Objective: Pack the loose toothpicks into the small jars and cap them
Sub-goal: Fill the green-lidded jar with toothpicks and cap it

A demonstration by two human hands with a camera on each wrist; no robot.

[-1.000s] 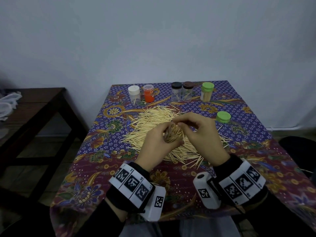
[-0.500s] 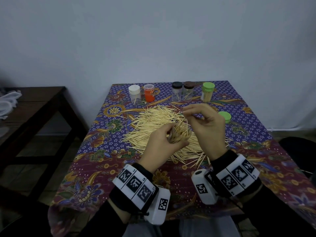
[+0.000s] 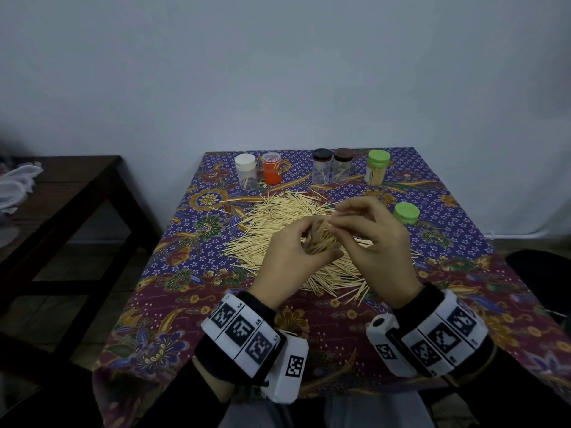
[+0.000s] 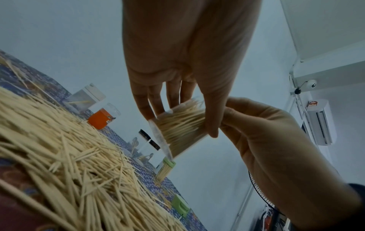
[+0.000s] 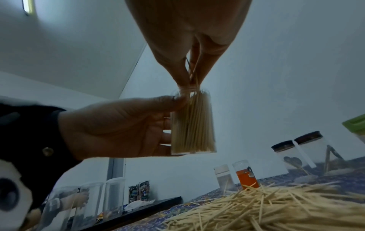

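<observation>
My left hand (image 3: 287, 254) grips a small clear jar (image 3: 319, 240) above the pile of loose toothpicks (image 3: 278, 217). The jar (image 5: 192, 125) is packed nearly full of upright toothpicks and has no cap. My right hand (image 3: 370, 242) hovers at the jar's mouth and pinches a few toothpicks (image 5: 194, 73) between thumb and fingers, their lower ends in the opening. In the left wrist view the jar (image 4: 181, 129) lies between my left fingers and thumb. A loose green cap (image 3: 406, 213) lies on the cloth to the right of the hands.
Along the table's far edge stand a white-capped jar (image 3: 246, 171), an orange jar (image 3: 272, 172), a black-capped jar (image 3: 322, 170), a brown-capped jar (image 3: 343, 169) and a full green-capped jar (image 3: 377, 168). A dark wooden side table (image 3: 61, 193) stands to the left.
Half a second ago my right hand was lifted above the jar with toothpicks; it has come back down to the jar's mouth. The left hand has kept hold of the jar.
</observation>
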